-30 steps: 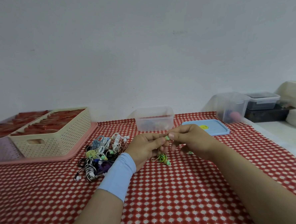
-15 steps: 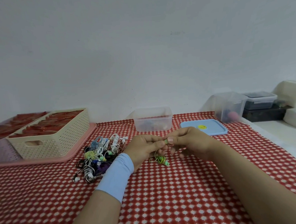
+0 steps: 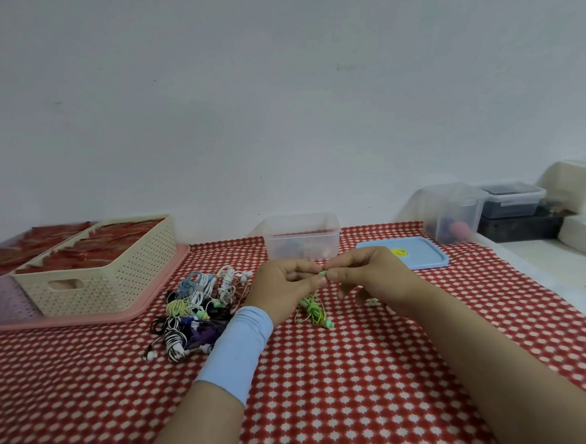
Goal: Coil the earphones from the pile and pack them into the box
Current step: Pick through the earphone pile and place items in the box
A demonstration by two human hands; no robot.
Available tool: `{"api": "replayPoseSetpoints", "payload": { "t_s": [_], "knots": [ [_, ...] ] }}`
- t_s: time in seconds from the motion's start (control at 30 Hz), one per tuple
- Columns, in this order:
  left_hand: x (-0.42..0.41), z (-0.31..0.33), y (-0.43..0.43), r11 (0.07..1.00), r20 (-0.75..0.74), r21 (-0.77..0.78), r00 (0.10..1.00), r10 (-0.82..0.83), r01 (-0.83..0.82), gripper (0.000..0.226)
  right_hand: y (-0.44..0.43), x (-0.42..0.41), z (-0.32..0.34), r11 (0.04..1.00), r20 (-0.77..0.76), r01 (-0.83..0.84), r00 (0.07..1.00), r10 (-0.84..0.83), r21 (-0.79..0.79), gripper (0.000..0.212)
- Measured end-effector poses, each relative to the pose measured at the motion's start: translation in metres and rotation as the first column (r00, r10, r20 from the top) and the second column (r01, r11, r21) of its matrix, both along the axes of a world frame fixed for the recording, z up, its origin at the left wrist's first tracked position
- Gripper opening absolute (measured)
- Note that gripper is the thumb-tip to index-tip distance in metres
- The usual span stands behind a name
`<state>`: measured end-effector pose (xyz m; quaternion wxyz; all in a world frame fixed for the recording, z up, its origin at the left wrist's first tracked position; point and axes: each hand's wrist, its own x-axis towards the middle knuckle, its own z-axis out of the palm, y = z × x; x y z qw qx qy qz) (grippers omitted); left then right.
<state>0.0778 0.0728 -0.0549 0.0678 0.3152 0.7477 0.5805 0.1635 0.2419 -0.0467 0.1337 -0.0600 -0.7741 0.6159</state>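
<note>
Left hand (image 3: 282, 287) and right hand (image 3: 368, 275) pinching green earphones (image 3: 312, 309), tangled cord dangling

cream basket (image 3: 117, 284) holding red items (image 3: 90, 248), on pink tray (image 3: 165, 291), far left corner of table (image 3: 328, 374) | clear tub (image 3: 452, 212) at far right corner, something red inside | dark lidded tub (image 3: 510, 201) stacked on black box (image 3: 522, 230) beside it | white foam blocks (image 3: 577, 183) past right edge

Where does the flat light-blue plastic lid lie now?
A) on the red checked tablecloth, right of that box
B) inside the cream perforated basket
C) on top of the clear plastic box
A: the flat light-blue plastic lid lies on the red checked tablecloth, right of the uncovered clear plastic box.
</note>
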Motion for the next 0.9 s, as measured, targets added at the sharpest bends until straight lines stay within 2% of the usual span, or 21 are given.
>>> {"api": "replayPoseSetpoints", "payload": {
  "t_s": [0.23, 0.33, 0.43, 0.5, 0.63, 0.77, 0.9],
  "knots": [
    [0.002, 0.000, 0.001, 0.998, -0.062, -0.011, 0.996, 0.062, -0.063, 0.013, -0.006, -0.003, -0.001, 0.997, -0.089, 0.071, 0.994, -0.068, 0.034, 0.011],
    [0.001, -0.001, 0.000, 0.998, -0.052, -0.001, 0.997, 0.057, -0.057, 0.015, -0.005, -0.002, 0.001, 0.999, -0.027, 0.037, 0.999, -0.037, -0.027, 0.008],
    [0.000, 0.000, -0.001, 0.998, -0.004, 0.043, 0.999, 0.037, -0.037, 0.016, 0.002, 0.001, 0.003, 0.968, 0.084, -0.077, 0.991, 0.100, -0.240, 0.022],
    [0.000, 0.001, -0.001, 0.998, 0.032, 0.064, 0.999, 0.010, -0.012, 0.018, 0.005, 0.002, 0.003, 0.947, 0.107, -0.115, 0.982, 0.154, -0.300, 0.023],
    [0.002, 0.003, -0.002, 0.996, 0.064, 0.064, 0.996, -0.062, 0.058, 0.017, 0.006, 0.000, -0.001, 0.941, 0.133, -0.148, 0.972, 0.195, -0.303, 0.038],
    [0.002, 0.002, -0.003, 0.989, 0.089, 0.070, 0.986, -0.140, 0.134, 0.014, 0.007, -0.002, -0.001, 0.941, 0.148, -0.148, 0.968, 0.200, -0.304, 0.029],
    [0.001, 0.001, -0.002, 0.988, 0.116, 0.097, 0.984, -0.134, 0.123, 0.015, 0.005, -0.002, 0.000, 0.933, 0.144, -0.173, 0.963, 0.228, -0.317, 0.028]
  ]
}}
